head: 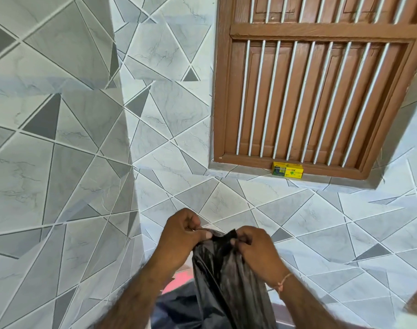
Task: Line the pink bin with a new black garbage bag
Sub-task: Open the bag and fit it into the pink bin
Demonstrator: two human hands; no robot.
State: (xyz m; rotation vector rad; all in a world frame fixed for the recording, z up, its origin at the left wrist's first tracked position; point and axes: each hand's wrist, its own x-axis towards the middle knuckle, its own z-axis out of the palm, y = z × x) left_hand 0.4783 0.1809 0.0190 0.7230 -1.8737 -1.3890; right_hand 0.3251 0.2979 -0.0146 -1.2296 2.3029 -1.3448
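My left hand point(179, 236) and right hand point(255, 248) are both pinched shut on the top edge of the black garbage bag point(224, 276) — fingertips close together, nearly touching. The bag hangs down between my forearms, glossy and crumpled. A sliver of pink point(176, 282) shows below my left wrist — possibly the bin, I cannot tell. Ahead: grey tiled wall point(60, 138), brown barred window point(309, 91), a yellow box point(287, 170) on its sill.

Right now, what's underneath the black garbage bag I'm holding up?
Both hands, left and right, pinch the top of the black garbage bag. Beside its lower left, a pink patch and dark fabric show. Whatever lies directly under the bag is covered.
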